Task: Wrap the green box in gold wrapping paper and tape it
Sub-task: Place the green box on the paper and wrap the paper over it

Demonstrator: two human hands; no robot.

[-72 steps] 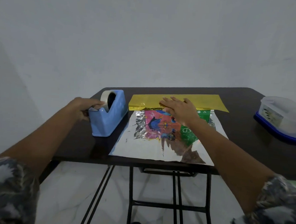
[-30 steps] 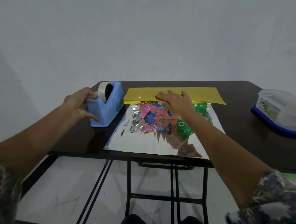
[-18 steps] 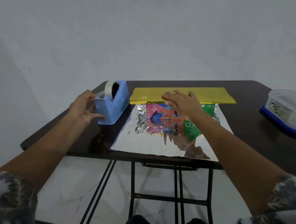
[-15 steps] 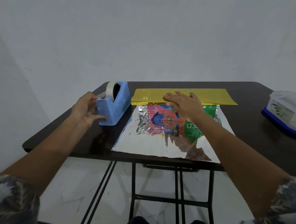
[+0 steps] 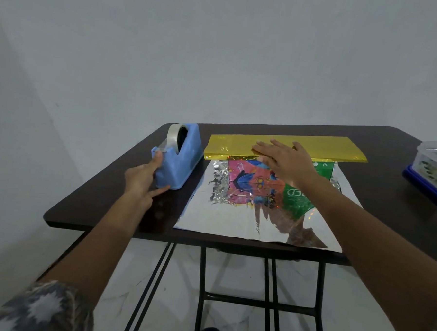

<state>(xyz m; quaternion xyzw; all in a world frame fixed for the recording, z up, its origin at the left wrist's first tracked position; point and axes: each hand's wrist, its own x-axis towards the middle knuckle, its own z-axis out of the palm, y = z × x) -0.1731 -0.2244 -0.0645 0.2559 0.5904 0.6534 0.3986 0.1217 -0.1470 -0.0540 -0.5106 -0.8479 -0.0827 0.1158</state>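
The green box (image 5: 323, 168), with a pink and blue picture on its near face, stands on the silver underside of the wrapping paper (image 5: 234, 222). A gold flap of the paper (image 5: 327, 149) is folded over the box top. My right hand (image 5: 286, 161) lies flat on that flap with straight fingers and presses it down. The blue tape dispenser (image 5: 184, 161) with its clear tape roll (image 5: 173, 135) stands left of the paper. My left hand (image 5: 140, 181) is at the dispenser's near end, one finger raised to the tape end at the cutter, the thumb spread along the base.
A clear plastic container (image 5: 432, 164) on a blue lid sits at the table's right edge. The dark table (image 5: 103, 210) ends just in front of the paper's near edge. A white wall stands behind. Metal table legs and tiled floor show below.
My left hand has come off the top of the dispenser and moved down to its near end, one finger now up at the cutter. My right hand has stayed pressed on the gold flap.
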